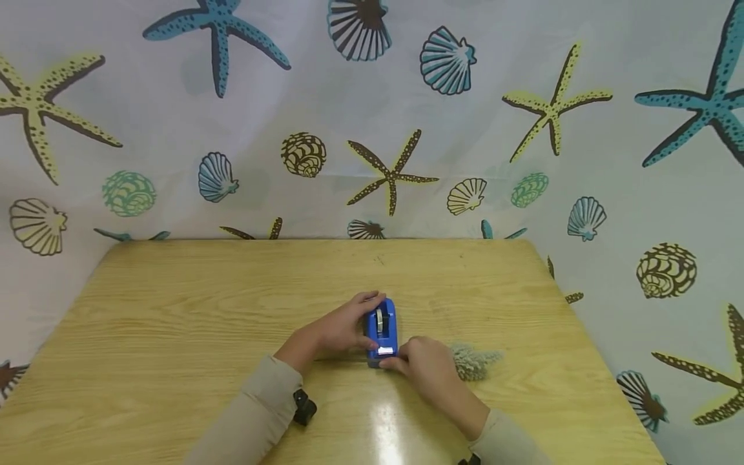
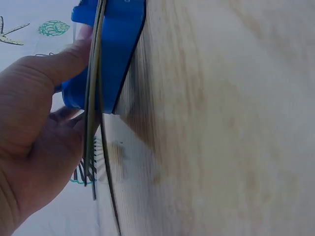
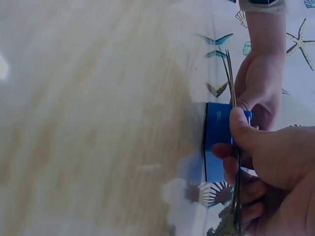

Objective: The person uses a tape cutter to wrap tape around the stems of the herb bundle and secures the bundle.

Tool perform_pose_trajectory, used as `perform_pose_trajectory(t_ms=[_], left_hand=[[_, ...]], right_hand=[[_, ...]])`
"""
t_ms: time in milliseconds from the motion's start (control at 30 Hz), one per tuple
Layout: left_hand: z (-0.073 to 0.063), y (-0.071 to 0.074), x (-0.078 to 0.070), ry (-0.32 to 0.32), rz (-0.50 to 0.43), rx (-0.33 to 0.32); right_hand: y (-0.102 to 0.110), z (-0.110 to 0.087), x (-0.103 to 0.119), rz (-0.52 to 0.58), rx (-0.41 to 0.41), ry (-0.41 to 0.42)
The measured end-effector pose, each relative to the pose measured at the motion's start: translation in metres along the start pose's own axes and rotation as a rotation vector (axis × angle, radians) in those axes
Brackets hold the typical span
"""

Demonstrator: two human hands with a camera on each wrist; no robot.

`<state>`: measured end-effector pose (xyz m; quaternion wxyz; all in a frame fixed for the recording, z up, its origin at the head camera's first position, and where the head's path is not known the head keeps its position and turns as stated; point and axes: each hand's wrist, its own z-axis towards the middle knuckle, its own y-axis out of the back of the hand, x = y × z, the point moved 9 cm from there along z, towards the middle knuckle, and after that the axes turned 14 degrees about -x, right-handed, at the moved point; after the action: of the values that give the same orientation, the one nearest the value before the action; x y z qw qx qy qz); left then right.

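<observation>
A blue tape dispenser (image 1: 391, 326) with a roll of tape (image 1: 380, 321) stands on the wooden table. My left hand (image 1: 343, 326) grips it from the left, thumb near its front end and fingers toward its back. At the dispenser's front right corner, my right hand (image 1: 431, 368) pinches the thin stems (image 3: 230, 73) of a bunch of grey-green flowers (image 1: 473, 361). The flower heads stick out to the right of that hand. In the left wrist view the stems (image 2: 90, 137) run across the dispenser's end, beside my left hand. Whether the right fingertips also hold tape is hidden.
The wooden table (image 1: 203, 310) stretches out around both hands. A white cloth (image 1: 261, 116) printed with starfish and shells hangs behind it and along both sides. Each wrist carries a small black camera (image 1: 304, 407).
</observation>
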<state>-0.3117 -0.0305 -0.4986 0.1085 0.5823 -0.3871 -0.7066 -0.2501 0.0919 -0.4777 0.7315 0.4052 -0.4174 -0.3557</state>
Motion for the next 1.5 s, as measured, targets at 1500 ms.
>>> perform_pose_trajectory(t_ms=[1500], left_hand=[[-0.073,-0.010,-0.021,0.137,-0.206,-0.158]], right_hand=[[0.016,-0.009,0.024,0.062,0.108,-0.001]])
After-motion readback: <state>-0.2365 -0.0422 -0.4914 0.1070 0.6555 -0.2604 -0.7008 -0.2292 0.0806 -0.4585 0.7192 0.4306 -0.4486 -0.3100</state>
